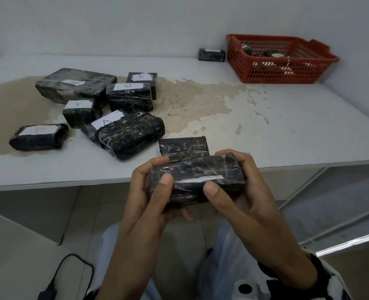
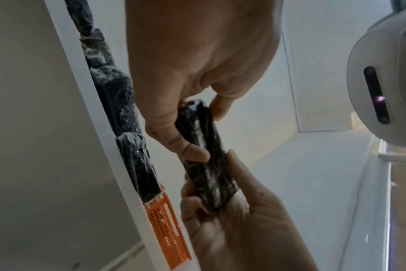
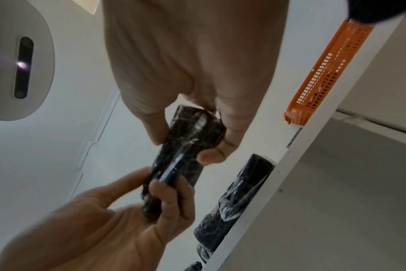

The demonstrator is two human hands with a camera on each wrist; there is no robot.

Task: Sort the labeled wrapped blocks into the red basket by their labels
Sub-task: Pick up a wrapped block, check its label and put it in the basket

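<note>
Both hands hold one black plastic-wrapped block [image 1: 197, 173] [image 2: 204, 165] [image 3: 186, 157] just in front of the table's front edge. My left hand [image 1: 149, 182] [image 2: 192, 91] grips its left end, my right hand [image 1: 239, 182] [image 3: 197, 91] its right end. A white label strip [image 1: 201, 180] shows edge-on on the side facing me; its letter is unreadable. The red basket [image 1: 281, 68] stands at the far right of the table with a few wrapped blocks [image 1: 270, 54] inside.
Several wrapped blocks lie at the left of the white table [image 1: 287, 126], with labels reading A [image 1: 106, 122] and B [image 1: 142, 77]. A flat block [image 1: 183, 146] lies near the front edge. Another block [image 1: 211, 54] sits left of the basket. A black cable [image 1: 71, 269] lies on the floor.
</note>
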